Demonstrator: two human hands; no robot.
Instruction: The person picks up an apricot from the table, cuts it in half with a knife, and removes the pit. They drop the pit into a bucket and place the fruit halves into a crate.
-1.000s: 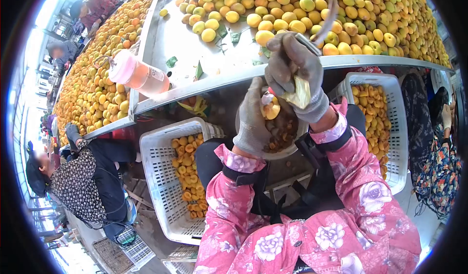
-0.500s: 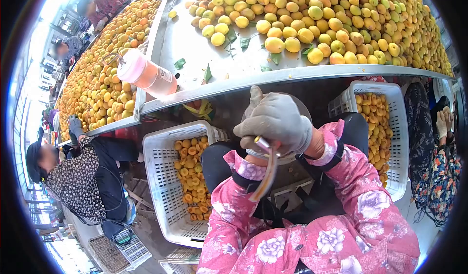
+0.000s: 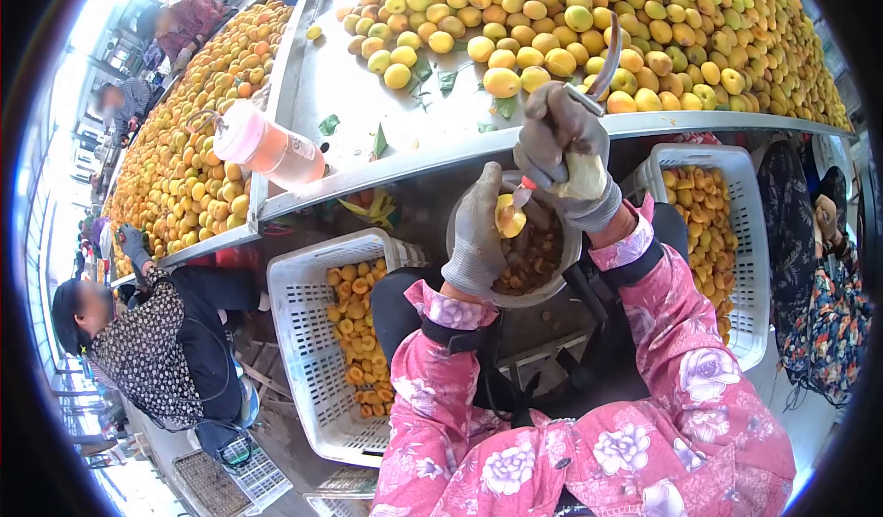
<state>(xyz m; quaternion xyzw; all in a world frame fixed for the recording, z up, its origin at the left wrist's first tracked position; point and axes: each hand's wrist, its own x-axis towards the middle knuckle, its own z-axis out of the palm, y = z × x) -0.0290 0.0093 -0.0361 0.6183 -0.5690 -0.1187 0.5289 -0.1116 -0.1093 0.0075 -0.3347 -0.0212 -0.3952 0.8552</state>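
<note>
While left hand [image 3: 478, 236] pinches an apricot half [image 3: 507, 215] over the bowl [image 3: 552, 282], right hand [image 3: 563, 154], at 1 o'clock, grips a knife [image 3: 602, 62] w/ closed fist.

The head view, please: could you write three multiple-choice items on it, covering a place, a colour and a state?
1. Where is the bowl?
A. on the metal table
B. on the person's lap
C. inside a crate

2. What colour is the bottle's cap?
A. pink
B. blue
C. black

3. What does the left hand hold?
A. nothing
B. a leaf
C. a yellow fruit

Answers: 1 B, it sits between the pink sleeves, below the table edge; 2 A, the cap is pink; 3 C, gloved fingers grip the fruit above the bowl.
</note>
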